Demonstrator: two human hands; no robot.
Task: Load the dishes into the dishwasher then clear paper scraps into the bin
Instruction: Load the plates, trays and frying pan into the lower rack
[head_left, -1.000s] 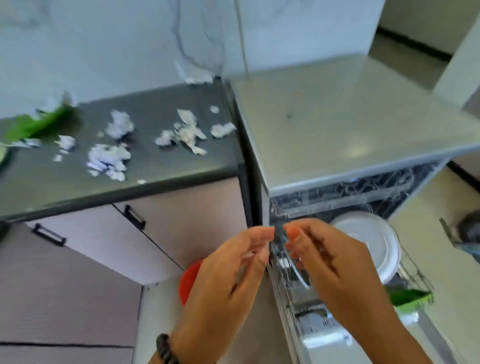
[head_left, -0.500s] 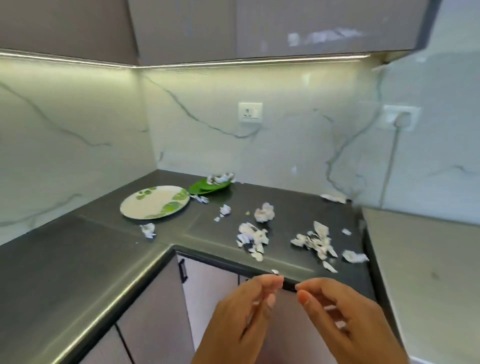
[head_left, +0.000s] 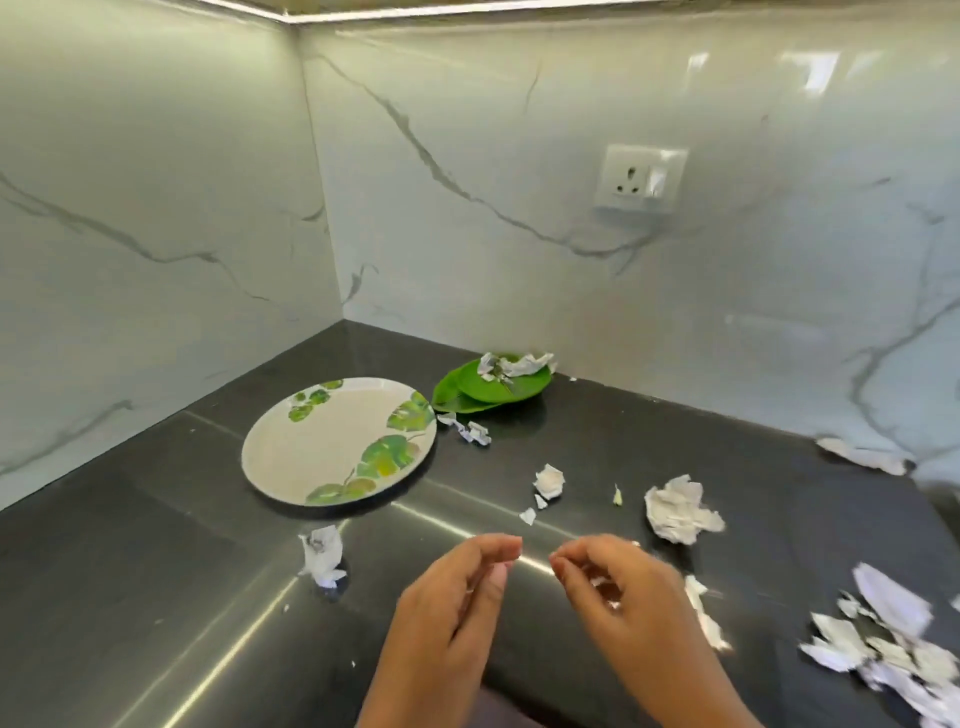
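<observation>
Head view gives me both hands low in the middle, held over the near edge of the dark grey polished stone counter (head_left: 156, 597). My left hand (head_left: 447, 603) and right hand (head_left: 623, 597) sit close together, fingertips nearly meeting but apart, fingers loosely curled. I see nothing gripped in the left; something small and pale shows under the right fingers, and I cannot tell whether it is held.

Further back on the counter lies a round white plate with green leaf prints (head_left: 332, 447), flat and bare. Just behind and to its right sits a green leaf-shaped dish (head_left: 467, 389) near the white marble-veined wall (head_left: 519, 156), with crumpled white paper (head_left: 511, 365) resting in it. Torn white paper scraps (head_left: 680, 509) are scattered across the counter: one crumpled piece (head_left: 322, 556) left of my hands, small bits (head_left: 470, 430) beside the green dish, and a larger heap (head_left: 883, 644) at the far right. A white wall socket (head_left: 641, 179) is mounted above.
</observation>
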